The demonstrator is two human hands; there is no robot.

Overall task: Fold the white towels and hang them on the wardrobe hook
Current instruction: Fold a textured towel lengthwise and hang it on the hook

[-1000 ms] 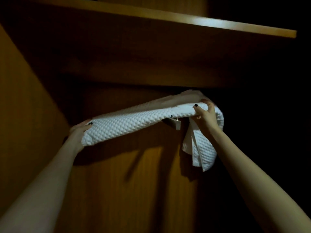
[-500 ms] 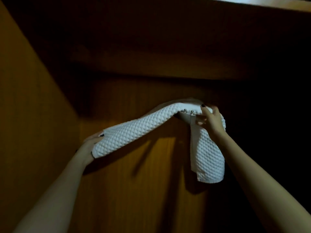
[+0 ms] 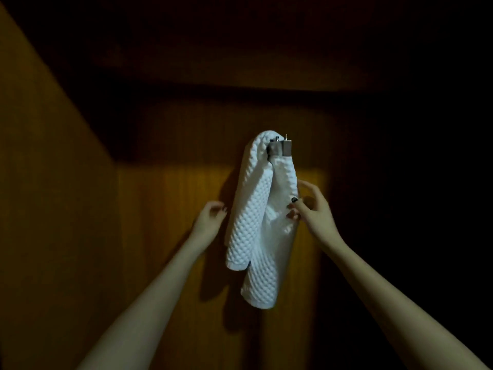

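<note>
Two bare forearms reach up from the lower corners of the frame toward its middle. The left grip (image 3: 210,220), a bare hand, has let go of the towel end it held out to the left half a second ago. It now hovers just beside the towel's left edge with fingers loosely curled and holding nothing. The right grip (image 3: 313,212) has dropped from the hook to the towel's right edge at mid-height. Its thumb, with a dark nail, and one fingertip meet the cloth, and the other fingers are spread. Whether it pinches or only touches cannot be told.

Between the two grips hangs the white towel (image 3: 256,222), no longer stretched sideways but draped straight down in the centre of the frame. It is a thick waffle weave with a bumpy grid. It falls in two folded lengths, the left one shorter and in front, the right one longer.

Its top loops over a small metal hook (image 3: 280,148) with two upright pegs, fixed to the wardrobe back panel (image 3: 173,209), which is warm brown wood grain, dimly lit.
</note>
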